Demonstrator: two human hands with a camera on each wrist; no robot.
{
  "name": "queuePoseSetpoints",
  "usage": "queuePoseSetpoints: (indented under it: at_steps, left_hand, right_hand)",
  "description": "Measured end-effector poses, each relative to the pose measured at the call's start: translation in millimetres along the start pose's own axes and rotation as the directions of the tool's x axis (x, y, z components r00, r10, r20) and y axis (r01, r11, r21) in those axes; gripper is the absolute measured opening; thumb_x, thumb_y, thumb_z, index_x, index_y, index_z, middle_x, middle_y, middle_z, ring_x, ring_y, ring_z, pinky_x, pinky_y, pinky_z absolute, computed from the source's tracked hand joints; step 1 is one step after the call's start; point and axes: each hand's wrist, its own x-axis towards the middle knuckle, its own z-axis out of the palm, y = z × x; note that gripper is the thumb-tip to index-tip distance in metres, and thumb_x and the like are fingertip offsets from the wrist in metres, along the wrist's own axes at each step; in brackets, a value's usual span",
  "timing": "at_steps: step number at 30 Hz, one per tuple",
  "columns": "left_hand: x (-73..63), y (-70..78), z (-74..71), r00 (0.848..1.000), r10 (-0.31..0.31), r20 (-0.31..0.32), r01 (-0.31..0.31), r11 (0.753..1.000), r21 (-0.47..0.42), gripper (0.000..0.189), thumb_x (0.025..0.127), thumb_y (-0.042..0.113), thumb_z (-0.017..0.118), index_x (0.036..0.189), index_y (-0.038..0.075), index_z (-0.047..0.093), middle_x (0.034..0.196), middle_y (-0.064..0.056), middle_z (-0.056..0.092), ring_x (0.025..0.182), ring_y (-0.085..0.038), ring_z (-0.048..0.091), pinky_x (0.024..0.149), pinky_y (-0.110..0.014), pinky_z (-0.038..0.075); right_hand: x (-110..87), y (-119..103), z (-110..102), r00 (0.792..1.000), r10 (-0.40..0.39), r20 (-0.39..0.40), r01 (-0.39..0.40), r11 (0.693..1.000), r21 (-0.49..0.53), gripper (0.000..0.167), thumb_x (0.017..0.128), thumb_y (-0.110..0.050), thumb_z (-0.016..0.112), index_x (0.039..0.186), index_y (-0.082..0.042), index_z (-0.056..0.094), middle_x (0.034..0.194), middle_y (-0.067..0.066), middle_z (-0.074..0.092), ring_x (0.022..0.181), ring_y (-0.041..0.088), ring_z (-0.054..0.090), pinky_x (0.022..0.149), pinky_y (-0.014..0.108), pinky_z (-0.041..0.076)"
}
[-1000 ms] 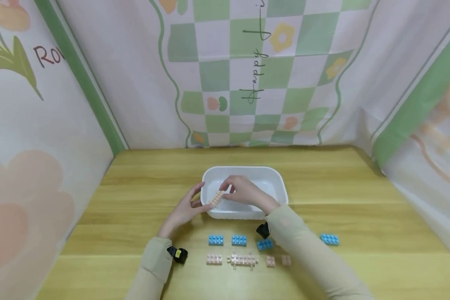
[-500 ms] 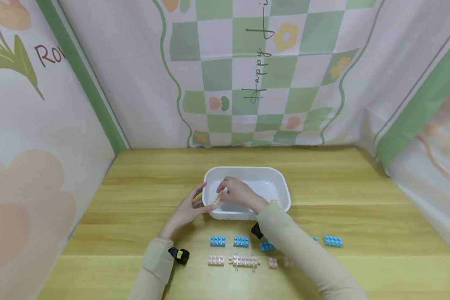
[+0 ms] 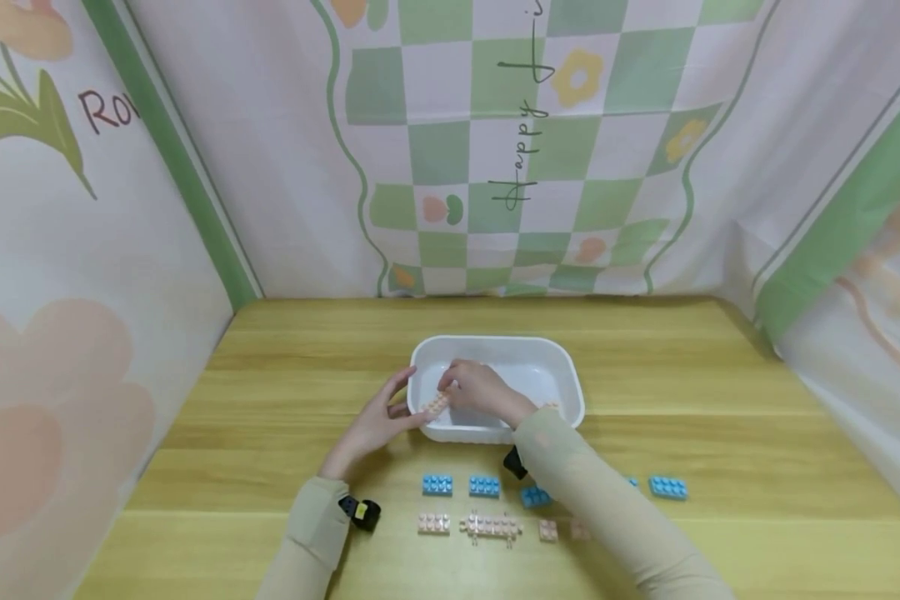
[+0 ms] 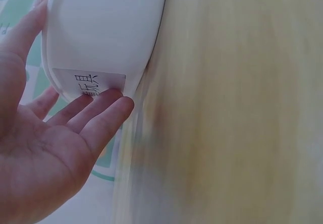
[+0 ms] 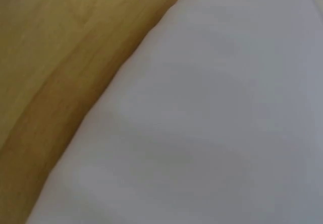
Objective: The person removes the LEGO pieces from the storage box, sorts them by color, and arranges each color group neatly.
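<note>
At the left end of a white plastic bin (image 3: 562,375), my left hand (image 3: 371,425) holds the end, thumb at the near corner and index finger at the far corner. In the left wrist view its other fingers (image 4: 108,113) lie against the outer wall, by a printed label (image 4: 88,82). My right hand (image 3: 480,392) reaches into the bin, fingertips pinching a peach studded building brick (image 3: 438,405) near the left wall. The right wrist view is mostly filled by the bin's outer wall (image 5: 212,108), with a sliver of hand at the top right.
In front of the bin, blue building bricks (image 3: 437,484) form a row, partly hidden by the right sleeve (image 3: 607,500). Nearer lie pink bricks (image 3: 434,523) and a long pink piece with side pegs (image 3: 492,526). More peach studs (image 3: 551,407) show inside the bin's right end.
My right hand has shifted slightly left and lower into the bin, with the peach brick by its fingertips. Peach studs at the bin's right end have come into view. My left hand stays put.
</note>
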Motion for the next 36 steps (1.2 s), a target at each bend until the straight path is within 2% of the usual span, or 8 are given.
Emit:
queuePoseSetpoints:
  at_steps: [7, 14, 20, 32, 36]
  left_hand:
    - [-0.1, 0.0, -0.3, 1.000, 0.005, 0.001, -0.005, 1.000, 0.017, 0.083, 0.081, 0.018, 0.073, 0.149, 0.024, 0.024, 0.156, -0.010, 0.019, 0.125, -0.036, 0.048, 0.102, -0.047, 0.045]
    - [-0.1, 0.1, -0.7, 1.000, 0.008, -0.005, -0.008, 1.000, 0.019, 0.081, 0.082, 0.017, 0.072, 0.148, 0.024, 0.026, 0.155, -0.011, 0.021, 0.126, -0.037, 0.047, 0.101, -0.046, 0.045]
    - [-0.4, 0.5, -0.9, 1.000, 0.000, -0.011, 0.000, 1.000, 0.026, 0.079, 0.083, 0.017, 0.072, 0.147, 0.026, 0.028, 0.155, -0.009, 0.022, 0.126, -0.036, 0.048, 0.102, -0.046, 0.044]
    - [-0.5, -0.7, 1.5, 1.000, 0.007, -0.014, -0.007, 1.000, 0.017, 0.082, 0.081, 0.020, 0.073, 0.148, 0.024, 0.026, 0.156, -0.011, 0.020, 0.126, -0.037, 0.048, 0.102, -0.047, 0.044]
    - [-0.3, -0.2, 0.8, 1.000, 0.009, -0.012, -0.009, 1.000, 0.008, 0.084, 0.080, 0.020, 0.074, 0.148, 0.024, 0.025, 0.156, -0.010, 0.020, 0.126, -0.036, 0.047, 0.102, -0.048, 0.044]
  right_hand:
    - [1.3, 2.5, 2.6, 1.000, 0.012, 0.016, -0.011, 1.000, -0.019, 0.022, 0.076, -0.003, 0.069, 0.096, -0.013, 0.071, 0.098, 0.004, 0.066, 0.092, 0.022, 0.061, 0.088, 0.038, 0.051]
    - [3.6, 4.7, 4.1, 0.998, 0.048, 0.039, -0.048, 0.999, -0.010, 0.018, 0.076, -0.003, 0.069, 0.088, -0.016, 0.070, 0.094, 0.000, 0.067, 0.087, 0.018, 0.060, 0.085, 0.036, 0.051]
    - [3.0, 4.0, 3.2, 0.998, 0.058, 0.039, -0.057, 0.998, -0.015, 0.017, 0.077, -0.004, 0.068, 0.088, -0.016, 0.070, 0.093, -0.001, 0.067, 0.085, 0.017, 0.059, 0.083, 0.035, 0.050]
    - [-9.4, 4.1, -4.9, 0.998, 0.013, -0.068, -0.016, 0.999, -0.049, 0.016, 0.079, -0.010, 0.072, 0.095, -0.012, 0.071, 0.095, 0.003, 0.067, 0.093, 0.023, 0.062, 0.092, 0.044, 0.046]
    - [-14.7, 5.2, -12.4, 0.993, -0.009, -0.114, 0.004, 0.999, -0.050, 0.017, 0.080, -0.014, 0.072, 0.097, -0.011, 0.070, 0.094, 0.002, 0.067, 0.092, 0.021, 0.062, 0.089, 0.043, 0.047]
